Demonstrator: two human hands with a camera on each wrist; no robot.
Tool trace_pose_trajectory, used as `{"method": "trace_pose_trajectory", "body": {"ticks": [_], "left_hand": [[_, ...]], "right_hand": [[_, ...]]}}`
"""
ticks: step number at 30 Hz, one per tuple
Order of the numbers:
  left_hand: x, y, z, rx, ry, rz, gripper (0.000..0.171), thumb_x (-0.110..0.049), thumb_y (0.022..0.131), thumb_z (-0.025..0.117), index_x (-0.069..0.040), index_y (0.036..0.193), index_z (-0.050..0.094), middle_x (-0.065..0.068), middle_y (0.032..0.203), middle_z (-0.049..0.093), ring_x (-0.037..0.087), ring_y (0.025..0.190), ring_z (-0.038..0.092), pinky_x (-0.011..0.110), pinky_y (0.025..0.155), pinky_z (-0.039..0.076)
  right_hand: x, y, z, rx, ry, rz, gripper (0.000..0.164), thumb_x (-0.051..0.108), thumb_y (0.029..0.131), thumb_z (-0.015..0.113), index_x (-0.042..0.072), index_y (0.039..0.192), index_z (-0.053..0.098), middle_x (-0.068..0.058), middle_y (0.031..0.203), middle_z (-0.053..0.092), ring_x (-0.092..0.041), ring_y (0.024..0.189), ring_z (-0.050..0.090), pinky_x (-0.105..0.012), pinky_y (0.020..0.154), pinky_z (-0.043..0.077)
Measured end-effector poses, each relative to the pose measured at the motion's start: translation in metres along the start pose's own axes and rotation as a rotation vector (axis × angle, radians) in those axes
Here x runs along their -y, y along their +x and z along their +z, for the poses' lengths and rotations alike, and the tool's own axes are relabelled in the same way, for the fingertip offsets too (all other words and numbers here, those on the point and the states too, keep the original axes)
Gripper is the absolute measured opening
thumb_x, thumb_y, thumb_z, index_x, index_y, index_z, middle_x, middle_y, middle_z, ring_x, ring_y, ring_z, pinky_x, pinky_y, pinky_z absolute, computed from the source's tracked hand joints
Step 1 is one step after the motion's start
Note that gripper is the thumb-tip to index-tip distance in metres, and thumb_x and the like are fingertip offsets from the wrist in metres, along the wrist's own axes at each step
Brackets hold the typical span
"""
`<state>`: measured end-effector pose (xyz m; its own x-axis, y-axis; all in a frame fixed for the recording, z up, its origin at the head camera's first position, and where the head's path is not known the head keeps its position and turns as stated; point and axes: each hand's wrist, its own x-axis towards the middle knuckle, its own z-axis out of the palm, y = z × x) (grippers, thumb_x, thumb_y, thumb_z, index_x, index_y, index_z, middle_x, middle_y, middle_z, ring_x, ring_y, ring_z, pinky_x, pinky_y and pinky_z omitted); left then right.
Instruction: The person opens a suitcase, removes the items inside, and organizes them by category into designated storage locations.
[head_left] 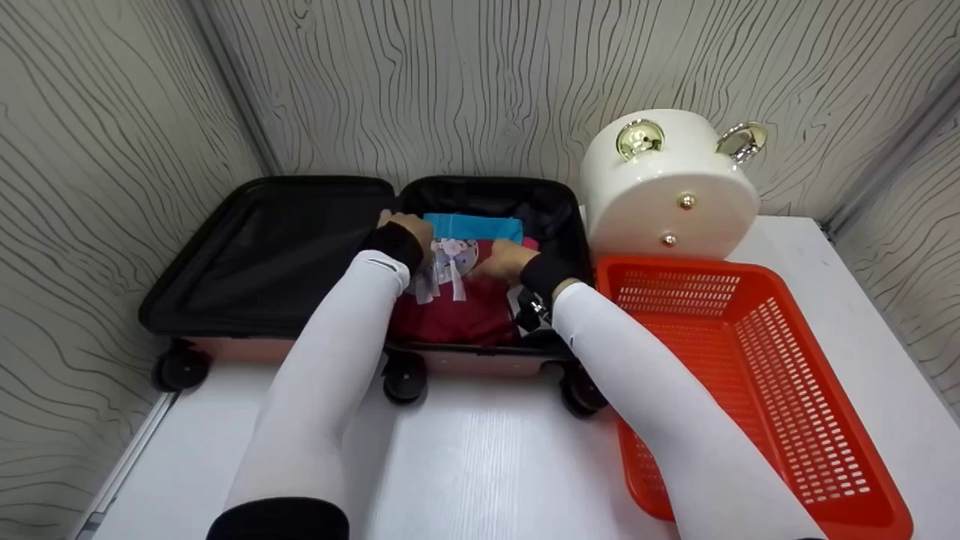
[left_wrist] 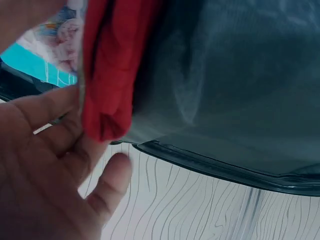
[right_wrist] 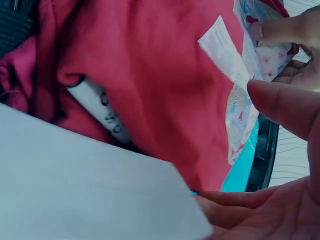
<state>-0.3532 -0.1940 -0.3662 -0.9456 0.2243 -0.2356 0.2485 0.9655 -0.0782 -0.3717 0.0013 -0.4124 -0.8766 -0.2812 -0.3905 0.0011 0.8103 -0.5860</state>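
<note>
I'm likely settling folded dark-red cloth (head_left: 456, 319) into this pink, black-lined suitcase (head_left: 480, 364).
My left hand (head_left: 413, 226) pinches its ten-o'clock edge; right hand (head_left: 506, 261), spread, at two; flattening seems next.

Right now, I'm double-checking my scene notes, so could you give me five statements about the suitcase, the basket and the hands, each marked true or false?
1. The red basket is to the right of the suitcase. True.
2. The suitcase is closed. False: it lies open.
3. Something blue lies in the suitcase's right half. True.
4. Both hands are in the basket. False: the left hand and right hand are at the red cloth in the suitcase.
5. A white, drum-shaped object stands beyond the basket. True.
</note>
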Motion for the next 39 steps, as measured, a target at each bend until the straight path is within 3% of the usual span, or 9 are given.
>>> {"method": "trace_pose_trajectory", "body": {"ticks": [6,9,14,18,22,27,30,33,39], "left_hand": [[0.005,0.008,0.000,0.010,-0.080,-0.043,0.039,-0.018,0.102,0.066,0.002,0.135,0.073,0.023,0.145,0.068,0.037,0.133,0.067,0.052,0.113,0.053],[0.009,0.009,0.000,0.005,-0.121,-0.038,0.038,-0.013,0.100,0.066,0.005,0.132,0.073,0.026,0.143,0.068,0.036,0.130,0.068,0.049,0.108,0.058],[0.015,0.007,-0.003,0.031,-0.214,-0.002,0.019,-0.010,0.098,0.064,-0.001,0.085,0.074,0.015,0.098,0.077,0.023,0.082,0.066,0.034,0.075,0.056],[0.018,0.003,-0.004,0.070,-0.270,0.062,0.028,-0.011,0.098,0.061,-0.009,0.070,0.063,0.004,0.077,0.062,0.017,0.069,0.051,0.028,0.062,0.043],[0.021,-0.002,-0.006,0.072,-0.294,0.103,0.013,-0.010,0.094,0.062,-0.001,0.092,0.070,0.006,0.092,0.058,0.020,0.080,0.049,0.030,0.068,0.043],[0.024,-0.005,-0.010,0.042,-0.355,0.137,0.043,-0.012,0.092,0.063,0.006,0.131,0.067,0.017,0.121,0.069,0.024,0.097,0.055,0.036,0.086,0.050],[0.027,-0.005,-0.013,0.018,-0.453,0.148,0.044,-0.009,0.089,0.068,0.003,0.131,0.067,0.019,0.123,0.070,0.025,0.099,0.057,0.037,0.084,0.053],[0.029,-0.005,-0.018,-0.011,-0.600,0.149,0.030,-0.004,0.088,0.071,-0.001,0.118,0.067,0.013,0.108,0.065,0.023,0.091,0.059,0.035,0.069,0.055],[0.030,-0.007,-0.029,-0.111,-0.797,0.142,0.014,-0.003,0.090,0.070,-0.006,0.100,0.060,0.005,0.091,0.056,0.016,0.072,0.057,0.027,0.056,0.053]], "right_hand": [[-0.007,-0.002,0.001,0.018,-0.015,-0.045,0.025,0.027,0.100,0.075,0.011,0.089,0.060,0.000,0.087,0.055,-0.015,0.081,0.054,-0.024,0.070,0.045],[-0.008,-0.002,0.003,0.025,-0.064,-0.055,0.023,0.027,0.103,0.070,0.008,0.095,0.061,-0.003,0.092,0.055,-0.017,0.087,0.055,-0.027,0.077,0.046],[-0.009,-0.002,0.004,-0.003,-0.142,-0.040,0.041,0.030,0.108,0.059,-0.007,0.125,0.062,-0.013,0.114,0.058,-0.024,0.104,0.056,-0.033,0.095,0.048],[-0.010,0.000,0.005,-0.024,-0.140,-0.016,0.034,0.030,0.107,0.062,-0.003,0.112,0.063,-0.011,0.105,0.057,-0.023,0.096,0.056,-0.031,0.088,0.048],[-0.014,0.000,0.006,-0.052,-0.050,0.002,0.035,0.027,0.103,0.070,-0.005,0.115,0.067,-0.011,0.106,0.061,-0.021,0.094,0.057,-0.029,0.082,0.049],[-0.020,-0.003,0.005,-0.074,0.101,-0.027,0.064,0.018,0.104,0.071,-0.013,0.155,0.048,-0.027,0.153,0.058,-0.029,0.126,0.064,-0.035,0.103,0.056],[-0.023,-0.007,0.001,-0.090,0.200,-0.069,0.070,0.014,0.106,0.068,-0.011,0.163,0.036,-0.028,0.165,0.046,-0.032,0.135,0.062,-0.036,0.104,0.057],[-0.025,-0.012,-0.005,-0.122,0.309,-0.102,0.062,0.011,0.106,0.066,-0.009,0.161,0.042,-0.026,0.158,0.054,-0.024,0.117,0.069,-0.029,0.089,0.060],[-0.024,-0.024,-0.024,-0.164,0.543,-0.148,0.038,0.005,0.107,0.063,-0.006,0.143,0.055,-0.013,0.112,0.071,-0.009,0.074,0.070,-0.025,0.062,0.061]]}}
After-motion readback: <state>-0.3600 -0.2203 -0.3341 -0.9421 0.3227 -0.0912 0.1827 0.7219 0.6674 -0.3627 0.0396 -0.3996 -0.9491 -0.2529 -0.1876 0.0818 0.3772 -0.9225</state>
